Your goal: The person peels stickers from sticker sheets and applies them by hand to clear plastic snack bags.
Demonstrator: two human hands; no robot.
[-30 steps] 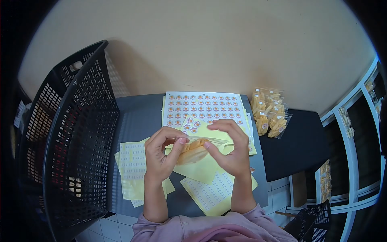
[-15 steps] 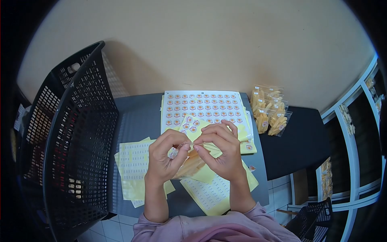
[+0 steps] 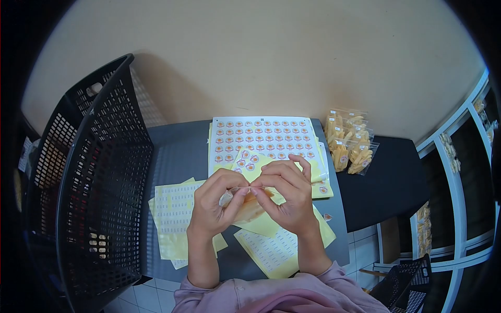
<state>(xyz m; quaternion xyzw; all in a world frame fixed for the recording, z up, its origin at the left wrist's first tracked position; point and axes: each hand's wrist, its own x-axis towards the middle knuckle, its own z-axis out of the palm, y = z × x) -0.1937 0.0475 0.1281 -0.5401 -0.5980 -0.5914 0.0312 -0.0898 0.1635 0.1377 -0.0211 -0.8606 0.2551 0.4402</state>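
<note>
A clear plastic bag (image 3: 251, 207) with pale yellow snack sticks in it hangs between my two hands. My left hand (image 3: 215, 201) pinches its top edge between thumb and fingers. Right beside it, my right hand (image 3: 287, 195) pinches the same edge, so the fingertips nearly touch. Under and behind the hands lie a large sheet of round logo stickers (image 3: 261, 136) and a yellow backing piece with several stickers. Sheets of small printed labels lie left (image 3: 177, 206) and near me (image 3: 269, 253).
A tall black plastic basket (image 3: 104, 156) stands at the left. At the back right, filled snack bags (image 3: 349, 141) rest on a black surface (image 3: 386, 193). White-framed shelving (image 3: 454, 208) and a smaller black basket (image 3: 404, 284) are farther right. One loose sticker (image 3: 327, 217) lies near the table's right edge.
The bag's bottom has swung up and away from me, while both hands keep pinching its top edge in nearly the same place.
</note>
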